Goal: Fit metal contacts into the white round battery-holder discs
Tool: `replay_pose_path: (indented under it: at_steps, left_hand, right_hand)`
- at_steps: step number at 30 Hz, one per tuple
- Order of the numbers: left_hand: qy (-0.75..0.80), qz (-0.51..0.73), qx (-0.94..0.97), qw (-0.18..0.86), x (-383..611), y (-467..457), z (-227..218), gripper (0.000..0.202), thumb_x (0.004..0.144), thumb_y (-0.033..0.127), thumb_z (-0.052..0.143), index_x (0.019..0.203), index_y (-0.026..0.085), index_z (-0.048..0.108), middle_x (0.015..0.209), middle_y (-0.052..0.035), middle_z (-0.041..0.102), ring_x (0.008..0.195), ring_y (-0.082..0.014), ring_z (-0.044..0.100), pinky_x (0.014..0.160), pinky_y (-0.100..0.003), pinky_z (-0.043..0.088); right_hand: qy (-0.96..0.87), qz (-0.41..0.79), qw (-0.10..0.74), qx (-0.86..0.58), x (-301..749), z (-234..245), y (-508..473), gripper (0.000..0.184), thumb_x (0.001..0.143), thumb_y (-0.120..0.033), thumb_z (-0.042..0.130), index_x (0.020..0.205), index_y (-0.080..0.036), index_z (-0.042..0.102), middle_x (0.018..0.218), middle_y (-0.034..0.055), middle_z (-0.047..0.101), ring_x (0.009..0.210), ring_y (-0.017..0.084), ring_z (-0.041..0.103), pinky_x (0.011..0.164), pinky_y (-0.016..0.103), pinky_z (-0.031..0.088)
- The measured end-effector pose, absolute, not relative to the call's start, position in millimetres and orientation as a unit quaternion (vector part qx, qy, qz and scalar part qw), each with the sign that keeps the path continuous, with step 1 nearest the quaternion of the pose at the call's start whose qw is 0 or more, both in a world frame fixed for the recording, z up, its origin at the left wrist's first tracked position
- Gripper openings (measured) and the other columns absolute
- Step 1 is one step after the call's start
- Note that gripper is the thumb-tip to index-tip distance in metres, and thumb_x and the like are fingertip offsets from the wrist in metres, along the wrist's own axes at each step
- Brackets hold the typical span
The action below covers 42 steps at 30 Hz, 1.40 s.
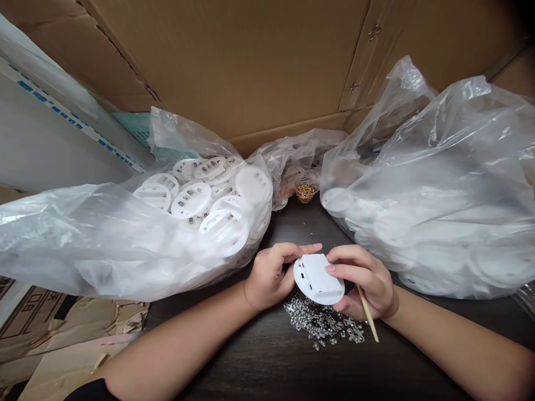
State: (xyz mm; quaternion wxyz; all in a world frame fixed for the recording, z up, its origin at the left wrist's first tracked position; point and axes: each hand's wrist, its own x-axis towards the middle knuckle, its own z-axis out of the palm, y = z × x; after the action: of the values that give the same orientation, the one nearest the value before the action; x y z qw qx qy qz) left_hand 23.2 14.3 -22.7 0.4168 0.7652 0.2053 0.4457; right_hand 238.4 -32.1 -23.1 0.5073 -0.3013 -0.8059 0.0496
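Between my two hands is a round white plastic disc (pixel 320 281) with a raised boxy part and small dark slots along one side. My left hand (pixel 276 273) grips its left edge, index finger stretched past the far side. My right hand (pixel 368 278) holds the right edge, fingertips on the raised part and thumb at the near rim. A thin wooden stick (pixel 368 314) is also tucked in my right hand, its tip pointing down toward me. Right below the disc, a pile of small shiny metal clips (pixel 317 323) lies on the dark table (pixel 246 356).
To the left, an open clear bag (pixel 104 239) holds many similar white discs fitted with metal pieces. Another clear bag (pixel 438 223) of white parts stands at right. A small cup of gold-coloured pieces (pixel 306 192) sits behind. Cardboard (pixel 234 67) walls the back; flattened cardboard (pixel 71 340) lies lower left.
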Motion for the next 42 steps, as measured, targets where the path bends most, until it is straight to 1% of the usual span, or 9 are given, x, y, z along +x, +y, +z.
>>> replay_pose_path:
  at_steps: [5, 9, 14, 18, 23, 29, 34, 38, 42]
  left_hand:
    - [0.235, 0.451, 0.761, 0.403, 25, 16, -16, 0.027, 0.093, 0.006, 0.061, 0.115, 0.020, 0.054, 0.115, -0.0104, 0.077, 0.101, -0.0172, 0.076, 0.088, -0.029, 0.062]
    - [0.241, 0.452, 0.764, 0.392, 25, 17, -14, 0.028, 0.092, 0.010, 0.064, 0.119, 0.018, 0.063, 0.113, -0.0093, 0.077, 0.101, -0.0183, 0.076, 0.089, -0.031, 0.062]
    - [0.268, 0.412, 0.699, 0.520, 28, 18, -14, 0.021, 0.089, 0.024, 0.073, 0.106, 0.014, 0.065, 0.085, -0.0057, 0.076, 0.062, -0.0121, 0.071, 0.059, -0.022, 0.059]
    - [0.265, 0.337, 0.657, 0.620, 30, 22, -13, 0.027, 0.089, 0.035, 0.073, 0.097, 0.012, 0.062, 0.072, -0.0039, 0.070, 0.055, -0.0110, 0.067, 0.053, -0.020, 0.053]
    - [0.275, 0.225, 0.662, 0.659, 31, 25, -15, 0.033, 0.086, 0.042, 0.074, 0.091, 0.011, 0.063, 0.071, -0.0046, 0.067, 0.060, -0.0113, 0.066, 0.056, -0.021, 0.052]
    - [0.304, 0.249, 0.587, 0.708, 35, 30, -15, 0.036, 0.086, 0.044, 0.074, 0.090, 0.012, 0.058, 0.077, -0.0047, 0.069, 0.057, -0.0089, 0.064, 0.055, -0.021, 0.053]
    - [0.318, 0.279, 0.552, 0.718, 37, 34, -17, 0.038, 0.085, 0.043, 0.074, 0.097, 0.014, 0.052, 0.076, -0.0005, 0.064, 0.056, -0.0081, 0.063, 0.054, -0.021, 0.054]
    - [0.302, 0.290, 0.555, 0.719, 38, 35, -23, 0.048, 0.086, 0.039, 0.074, 0.117, 0.018, 0.043, 0.088, -0.0013, 0.065, 0.061, -0.0123, 0.069, 0.056, -0.024, 0.058]
    - [0.288, 0.281, 0.565, 0.720, 38, 35, -25, 0.053, 0.091, 0.036, 0.066, 0.132, 0.020, 0.036, 0.091, -0.0031, 0.064, 0.063, -0.0151, 0.071, 0.056, -0.026, 0.060]
  right_hand:
    - [-0.782, 0.099, 0.524, -0.321, 238, -25, -31, 0.039, 0.099, -0.031, 0.052, 0.136, -0.021, 0.056, 0.106, 0.0146, 0.067, 0.096, 0.026, 0.068, 0.073, 0.039, 0.060]
    - [-0.766, 0.129, 0.536, -0.329, 238, -26, -31, 0.034, 0.098, -0.028, 0.054, 0.131, -0.021, 0.057, 0.109, 0.0135, 0.066, 0.096, 0.025, 0.068, 0.074, 0.038, 0.058]
    - [-0.702, 0.183, 0.545, -0.420, 239, -26, -27, 0.016, 0.100, -0.022, 0.049, 0.107, -0.022, 0.063, 0.092, 0.0066, 0.066, 0.079, 0.019, 0.063, 0.068, 0.034, 0.050]
    - [-0.670, 0.231, 0.527, -0.468, 239, -27, -21, 0.024, 0.103, -0.028, 0.048, 0.089, -0.021, 0.065, 0.073, 0.0022, 0.059, 0.065, 0.015, 0.056, 0.059, 0.031, 0.044]
    - [-0.627, 0.305, 0.513, -0.501, 239, -31, -17, 0.031, 0.104, -0.037, 0.049, 0.121, -0.022, 0.070, 0.090, 0.0044, 0.073, 0.073, 0.016, 0.066, 0.063, 0.030, 0.052]
    - [-0.599, 0.359, 0.537, -0.473, 240, -37, -16, 0.036, 0.104, -0.038, 0.049, 0.135, -0.026, 0.064, 0.118, 0.0074, 0.072, 0.097, 0.020, 0.070, 0.082, 0.035, 0.058]
    - [-0.589, 0.388, 0.543, -0.456, 238, -40, -13, 0.040, 0.100, -0.031, 0.057, 0.140, -0.022, 0.059, 0.123, 0.0101, 0.071, 0.108, 0.022, 0.069, 0.090, 0.037, 0.058]
    - [-0.593, 0.395, 0.507, -0.484, 233, -35, -12, 0.040, 0.099, -0.028, 0.057, 0.138, -0.020, 0.061, 0.108, 0.0083, 0.075, 0.093, 0.019, 0.070, 0.081, 0.034, 0.058]
    - [-0.630, 0.400, 0.414, -0.522, 235, -19, -7, 0.041, 0.098, -0.032, 0.056, 0.137, -0.022, 0.062, 0.094, 0.0045, 0.073, 0.073, 0.016, 0.064, 0.065, 0.031, 0.053]
